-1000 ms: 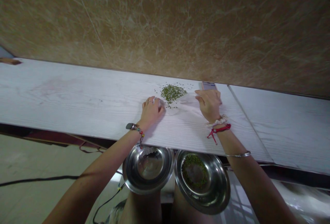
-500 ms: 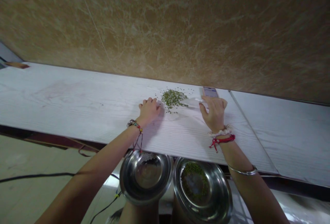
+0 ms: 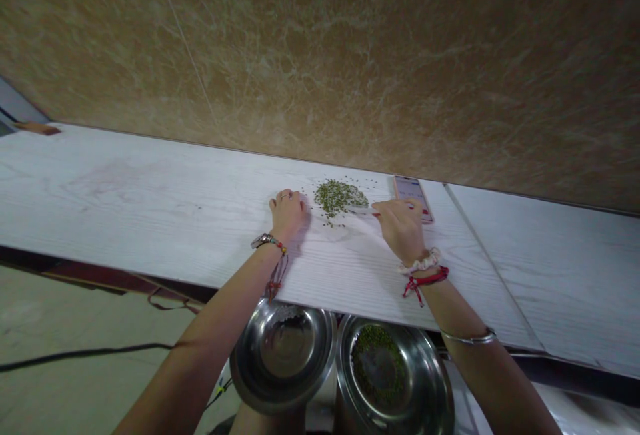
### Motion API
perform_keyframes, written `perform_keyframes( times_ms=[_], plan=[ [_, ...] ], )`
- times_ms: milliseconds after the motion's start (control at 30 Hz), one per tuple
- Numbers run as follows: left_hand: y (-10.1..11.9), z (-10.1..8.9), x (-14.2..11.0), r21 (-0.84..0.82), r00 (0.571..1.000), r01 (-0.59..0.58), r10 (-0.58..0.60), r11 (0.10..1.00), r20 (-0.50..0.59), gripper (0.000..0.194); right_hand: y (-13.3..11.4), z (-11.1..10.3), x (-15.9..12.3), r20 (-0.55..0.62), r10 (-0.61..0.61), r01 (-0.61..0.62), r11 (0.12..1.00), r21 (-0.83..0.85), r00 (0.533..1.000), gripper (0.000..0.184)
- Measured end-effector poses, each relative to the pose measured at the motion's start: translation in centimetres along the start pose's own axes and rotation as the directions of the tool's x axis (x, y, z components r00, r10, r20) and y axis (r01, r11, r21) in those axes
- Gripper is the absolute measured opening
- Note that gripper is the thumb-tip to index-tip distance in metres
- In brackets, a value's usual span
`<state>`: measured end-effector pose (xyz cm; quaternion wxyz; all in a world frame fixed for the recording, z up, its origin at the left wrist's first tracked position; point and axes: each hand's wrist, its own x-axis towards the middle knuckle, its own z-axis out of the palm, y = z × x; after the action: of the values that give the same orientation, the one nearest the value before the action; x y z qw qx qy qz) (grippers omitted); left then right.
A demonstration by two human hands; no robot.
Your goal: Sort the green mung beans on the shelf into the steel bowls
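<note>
A loose patch of small green beans (image 3: 333,196) is spread on the white wood-grain tabletop (image 3: 240,201). My right hand (image 3: 403,225) is closed around a thin pale flat tool (image 3: 363,210), whose exact kind is unclear. Its tip reaches the right edge of the beans. Just left of the patch, my left hand (image 3: 289,213) rests on the table with its fingers curled; its palm is hidden. Behind my right hand lies a phone (image 3: 411,189) with a lit screen, partly covered by the fingers.
Below the table edge, two steel bowls sit over my legs. The left bowl (image 3: 245,371) holds something pale at its far side; green beans lie inside the right bowl (image 3: 435,381). A brown wall (image 3: 320,75) borders the table. A black cable (image 3: 85,355) crosses the left.
My right hand has moved left and slightly towards me, bringing the tool to the beans and uncovering more of the phone. My left hand's fingers look more curled. The view has shifted slightly.
</note>
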<state>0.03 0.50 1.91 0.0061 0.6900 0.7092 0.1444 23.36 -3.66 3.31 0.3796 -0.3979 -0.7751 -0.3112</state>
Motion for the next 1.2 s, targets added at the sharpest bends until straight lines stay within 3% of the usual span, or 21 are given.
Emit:
perform_keyframes(
  times_ms=[233,333,433,600,733,900,967,1200],
  plan=[
    [0.1,-0.2,-0.2,0.009,1.0,-0.024,0.024,1.0,-0.01,0.034,-1.3,3.0,1.8,-0.017,-0.047,0.049,0.994,0.101,0.999,0.02],
    [0.0,-0.2,-0.3,0.013,1.0,-0.028,0.028,1.0,-0.007,0.034,-1.9,3.7,2.1,0.036,-0.104,0.099,0.989,0.11,0.994,0.02],
    [-0.1,-0.2,-0.2,0.008,0.999,-0.032,0.032,0.999,-0.008,0.034,-1.8,3.3,1.9,0.112,-0.151,0.138,0.984,0.117,0.982,0.02],
    [-0.1,-0.2,-0.2,0.001,1.0,-0.019,0.019,1.0,-0.008,0.033,-0.7,1.3,1.3,0.105,-0.237,0.216,0.961,0.174,0.966,0.021],
    [-0.1,-0.3,-0.2,-0.003,1.0,-0.022,0.022,1.0,0.003,0.033,0.1,0.5,1.3,0.155,-0.167,0.125,0.96,0.25,0.974,0.019],
    [-0.2,-0.1,-0.2,-0.002,1.0,-0.031,0.031,1.0,0.004,0.034,-0.1,0.7,1.2,-0.007,-0.019,0.02,0.964,0.263,1.0,0.019],
    [-0.2,0.0,-0.1,-0.005,1.0,-0.029,0.029,1.0,0.002,0.034,-0.8,1.2,1.3,-0.013,0.017,-0.012,0.963,0.268,1.0,0.019],
    [-0.3,0.1,0.0,-0.006,1.0,-0.03,0.03,1.0,0.006,0.036,-2.8,3.8,1.8,0.102,-0.066,0.033,0.955,0.296,0.993,0.025]
  ],
)
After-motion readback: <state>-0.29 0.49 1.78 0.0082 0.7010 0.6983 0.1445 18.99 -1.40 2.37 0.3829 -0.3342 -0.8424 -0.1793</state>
